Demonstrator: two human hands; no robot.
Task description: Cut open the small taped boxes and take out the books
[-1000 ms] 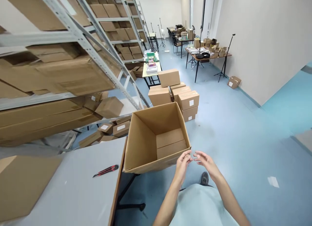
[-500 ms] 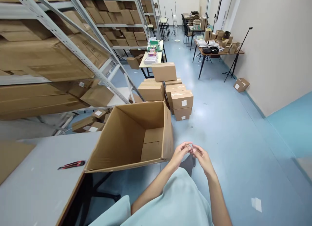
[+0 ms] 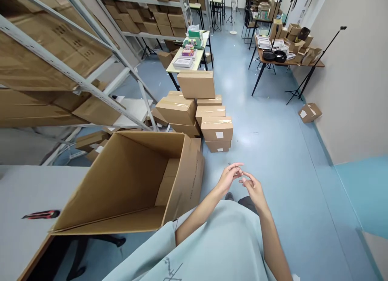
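My left hand (image 3: pixel 231 177) and my right hand (image 3: pixel 252 189) are raised in front of my body, fingertips meeting or nearly so. The left fingers stretch to the right, while the right index finger and thumb stand apart; I see nothing held in either. To their left is a large cardboard box (image 3: pixel 189 178), tilted with its top open, its inside bare down to the bottom flaps. It stands beside the grey table, apart from both hands. A red and black utility knife (image 3: pixel 42 214) lies on that table.
Sealed cartons (image 3: pixel 216 129) are stacked ahead, beyond the large box. A metal shelf rack (image 3: pixel 60 57) full of boxes lines the left. Further off are a narrow table (image 3: pixel 172 67) and a brown table (image 3: pixel 306 64) with a tripod (image 3: pixel 303 83) beside it. A chair base (image 3: pixel 80 252) shows below.
The view has shifted forward past the large box, which now sits further left and lower, as does the knife. My hands have moved from beside the box's rim to over the floor, fingertips together.
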